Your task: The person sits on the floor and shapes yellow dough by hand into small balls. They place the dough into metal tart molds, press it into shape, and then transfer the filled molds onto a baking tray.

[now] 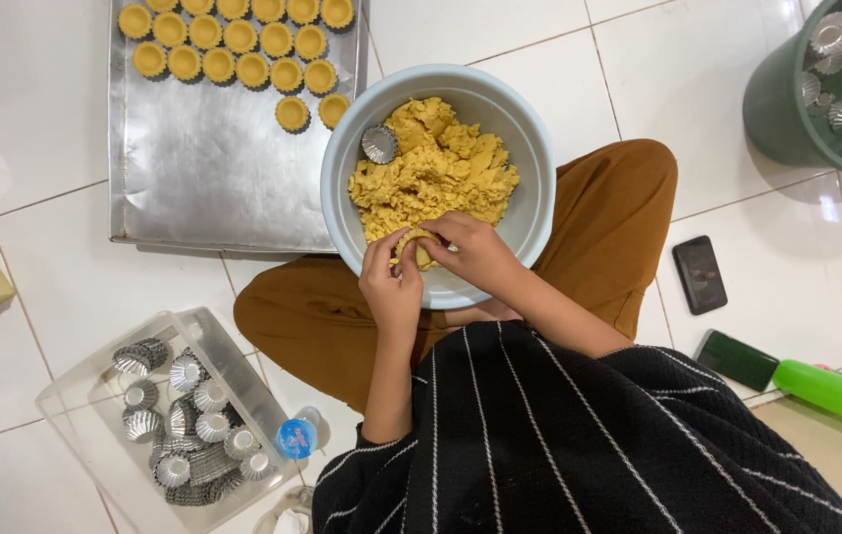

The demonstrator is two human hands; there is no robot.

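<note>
Step in hand: pressing dough piece (415, 247) into shape, over near rim of grey bowl (540, 168) on lap. Left hand (388, 282) and right hand (475, 252) both closed on piece, fingertips pinching. Next move likely calls for empty mould (379, 144), lying on dough mass (436, 163). Tray (213, 178) half filled with shells (233, 40); spare moulds in clear box (75, 415). Nothing obstructing.
</note>
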